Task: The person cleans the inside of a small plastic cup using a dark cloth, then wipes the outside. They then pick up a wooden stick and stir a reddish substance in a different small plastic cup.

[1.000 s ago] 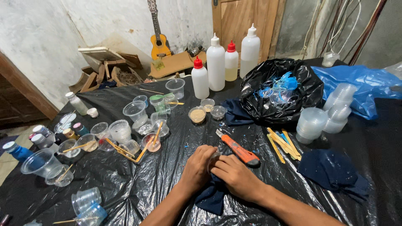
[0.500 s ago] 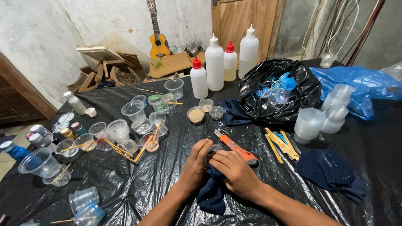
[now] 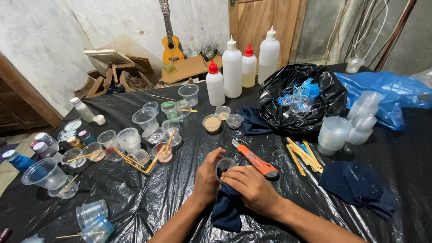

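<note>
My left hand point(image 3: 207, 176) grips a small clear plastic cup point(image 3: 223, 164) on the black plastic sheet point(image 3: 148, 198). My right hand point(image 3: 252, 186) presses a dark blue cloth point(image 3: 227, 207) into the cup's mouth; the cloth hangs down between my wrists. An orange utility knife point(image 3: 257, 163) lies just right of the cup, its blade pointing up-left.
Several clear cups with wooden sticks point(image 3: 135, 153) crowd the left. Squeeze bottles point(image 3: 233, 67) stand at the back. A black bag point(image 3: 299, 99), stacked cups point(image 3: 333, 134), yellow sticks point(image 3: 303, 155) and another blue cloth point(image 3: 357, 184) lie right. Small paint bottles point(image 3: 42, 148) sit far left.
Both hands have lifted slightly away from me with the cup, which now shows between them, and the right hand works the cloth into it.
</note>
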